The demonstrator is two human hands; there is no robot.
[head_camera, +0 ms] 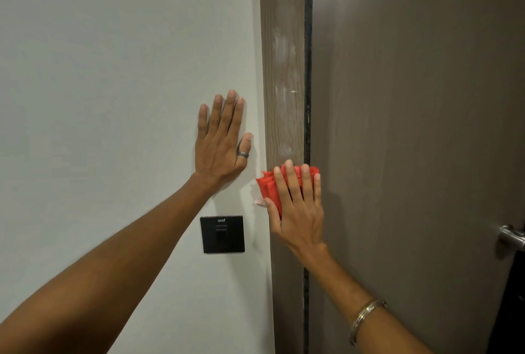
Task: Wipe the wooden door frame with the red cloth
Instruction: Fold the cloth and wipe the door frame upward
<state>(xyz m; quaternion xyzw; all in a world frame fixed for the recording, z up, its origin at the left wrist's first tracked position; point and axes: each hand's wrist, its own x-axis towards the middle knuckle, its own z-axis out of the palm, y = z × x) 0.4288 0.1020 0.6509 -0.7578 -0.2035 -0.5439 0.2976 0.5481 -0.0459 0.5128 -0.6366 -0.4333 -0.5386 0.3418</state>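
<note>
A: White wall (99, 69) fills the left half of the frame. Left hand (223, 140) lies flat on it at centre, fingers apart, holding nothing. Looks like a brace while the other arm works.

B: Below that?

A: One black switch plate (222, 234), lower centre. Untouched.

B: Task items?

A: Wooden door frame (282, 69), one vertical strip just right of centre. Pale smudges on it above the cloth, at least four patches, so I'd judge the upper part not yet wiped. Red cloth (268, 187), one, folded, pressed on the frame at mid-height.

B: Grip?

A: Right hand (298, 206) is flat over the cloth, four fingers spread on top, thumb at its left edge, palm pinning it to the wood. Pressing rather than pinching, probably for full contact.

B: Further right?

A: Dark gap, then one brown door (412, 126). One metal handle (512, 237) at the right edge, partly cut off. One ring on the left hand, one bangle (366, 319) on the right wrist.
</note>
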